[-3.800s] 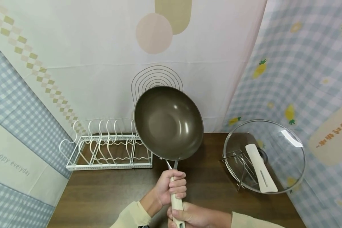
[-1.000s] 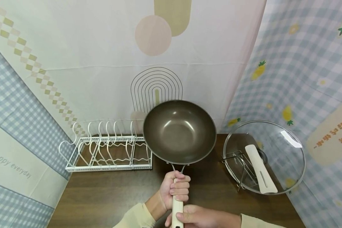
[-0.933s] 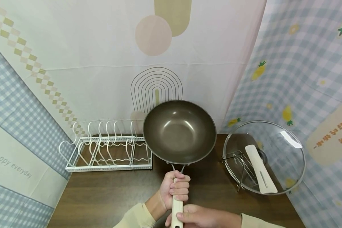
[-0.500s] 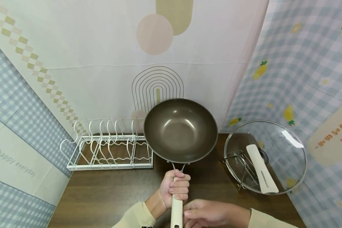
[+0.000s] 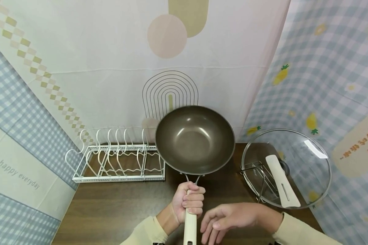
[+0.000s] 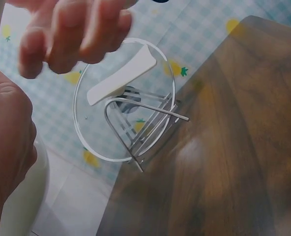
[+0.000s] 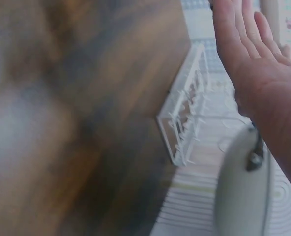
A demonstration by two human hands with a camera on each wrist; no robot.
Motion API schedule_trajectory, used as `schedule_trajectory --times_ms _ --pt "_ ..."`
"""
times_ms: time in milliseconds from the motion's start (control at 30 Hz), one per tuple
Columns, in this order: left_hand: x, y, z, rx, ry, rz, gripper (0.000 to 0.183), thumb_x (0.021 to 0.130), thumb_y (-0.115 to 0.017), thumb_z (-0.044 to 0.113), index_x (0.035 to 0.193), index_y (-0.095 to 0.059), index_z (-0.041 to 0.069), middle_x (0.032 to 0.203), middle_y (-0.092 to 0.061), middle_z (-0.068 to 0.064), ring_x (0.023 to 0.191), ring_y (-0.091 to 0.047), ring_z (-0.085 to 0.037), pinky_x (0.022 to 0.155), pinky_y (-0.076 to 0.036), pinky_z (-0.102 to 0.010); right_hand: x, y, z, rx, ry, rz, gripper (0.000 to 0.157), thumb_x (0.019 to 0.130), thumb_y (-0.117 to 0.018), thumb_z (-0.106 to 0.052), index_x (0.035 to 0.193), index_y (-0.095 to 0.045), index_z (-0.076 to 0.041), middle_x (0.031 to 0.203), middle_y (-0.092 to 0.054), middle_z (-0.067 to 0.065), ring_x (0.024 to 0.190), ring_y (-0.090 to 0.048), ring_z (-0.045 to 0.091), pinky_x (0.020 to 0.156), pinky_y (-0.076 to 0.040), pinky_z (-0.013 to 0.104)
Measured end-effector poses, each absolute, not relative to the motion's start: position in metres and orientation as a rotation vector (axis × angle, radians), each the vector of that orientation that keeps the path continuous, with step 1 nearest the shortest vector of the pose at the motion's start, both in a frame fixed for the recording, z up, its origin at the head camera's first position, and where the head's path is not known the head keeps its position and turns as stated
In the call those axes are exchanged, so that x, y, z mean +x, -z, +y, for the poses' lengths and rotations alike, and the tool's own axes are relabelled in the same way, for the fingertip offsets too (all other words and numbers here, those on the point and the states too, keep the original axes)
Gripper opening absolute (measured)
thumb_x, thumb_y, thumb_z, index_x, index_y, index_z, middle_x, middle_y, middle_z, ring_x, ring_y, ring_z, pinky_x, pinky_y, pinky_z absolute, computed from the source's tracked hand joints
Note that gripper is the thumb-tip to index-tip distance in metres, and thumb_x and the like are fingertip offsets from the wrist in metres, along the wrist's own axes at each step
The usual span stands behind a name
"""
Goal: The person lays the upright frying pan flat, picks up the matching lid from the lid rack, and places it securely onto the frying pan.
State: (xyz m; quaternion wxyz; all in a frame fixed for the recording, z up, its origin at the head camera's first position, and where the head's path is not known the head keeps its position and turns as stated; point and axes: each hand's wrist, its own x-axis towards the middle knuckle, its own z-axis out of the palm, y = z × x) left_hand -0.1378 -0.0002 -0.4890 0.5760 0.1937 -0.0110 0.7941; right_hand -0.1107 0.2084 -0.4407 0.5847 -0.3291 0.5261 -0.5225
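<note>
A deep wok [image 5: 193,141] with a dark brown inside and a cream handle [image 5: 190,228] faces the head camera, tilted, in the middle of the view. My left hand [image 5: 188,200] grips that handle near the metal fork below the bowl. Just right of the handle's lower end, my right hand [image 5: 225,219] is apart from it, fingers loosely bent and holding nothing. In the right wrist view the right hand [image 7: 256,54] shows an open palm, with the wok's pale outer wall [image 7: 241,189] below it.
A white wire rack [image 5: 119,166] with upright loops stands at the back left of the wooden table [image 5: 116,207]. At the right, a glass lid [image 5: 306,177] with a cream handle [image 5: 282,182] leans on a metal wire stand [image 5: 259,175]. Patterned cloths hang behind and at both sides.
My right hand has let go of the wok's handle and moved off to the right. Over the longer span the wok has come down and slightly right, with my left hand still gripping its handle.
</note>
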Motion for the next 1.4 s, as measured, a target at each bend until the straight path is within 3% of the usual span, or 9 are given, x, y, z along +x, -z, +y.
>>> schedule_trajectory --times_ms 200,667,833,1133,1400 --pt "-0.138 0.489 0.000 0.471 -1.862 -0.023 0.032 0.091 -0.040 0.026 0.064 -0.022 0.022 0.046 -0.020 0.014 0.036 -0.023 0.001 0.043 -0.020 -0.015 -0.125 0.424 0.213 -0.886 1.295 1.260 0.047 0.104 -0.042 -0.030 0.132 -0.040 0.008 0.130 -0.052 0.034 0.117 -0.060 0.038 0.097 -0.048 0.054" --pt "-0.137 0.488 -0.001 0.468 -1.856 -0.009 0.030 0.090 -0.040 0.027 0.064 -0.026 0.023 0.046 -0.020 0.015 0.036 -0.023 0.001 0.043 -0.021 -0.016 -0.160 0.389 0.223 -1.021 1.558 1.404 0.036 0.103 -0.030 -0.006 0.134 -0.035 0.012 0.136 -0.043 0.036 0.127 -0.051 0.041 0.104 -0.043 0.053" --pt "-0.139 0.486 -0.001 0.469 -1.837 -0.026 0.030 0.090 -0.040 0.026 0.065 -0.024 0.023 0.046 -0.021 0.014 0.036 -0.023 0.001 0.043 -0.021 -0.016 -0.175 0.383 0.227 -0.947 1.661 1.480 0.034 0.102 -0.029 -0.001 0.132 -0.033 0.015 0.137 -0.044 0.033 0.126 -0.051 0.040 0.105 -0.045 0.047" --pt "-0.136 0.487 -0.002 0.456 -1.839 -0.045 0.031 0.090 -0.039 0.026 0.064 -0.022 0.022 0.046 -0.021 0.014 0.036 -0.023 0.000 0.043 -0.021 -0.016 -0.195 0.382 0.242 -0.845 1.798 1.715 0.034 0.104 -0.034 -0.005 0.132 -0.034 0.014 0.138 -0.045 0.032 0.126 -0.054 0.036 0.103 -0.048 0.041" --pt "-0.136 0.486 -0.003 0.450 -1.845 -0.042 0.032 0.090 -0.039 0.025 0.064 -0.022 0.023 0.045 -0.021 0.014 0.036 -0.023 0.000 0.043 -0.022 -0.015 -0.215 0.384 0.261 -0.699 1.899 1.914 0.041 0.104 -0.042 -0.018 0.133 -0.038 0.010 0.138 -0.049 0.021 0.123 -0.056 0.026 0.099 -0.051 0.035"
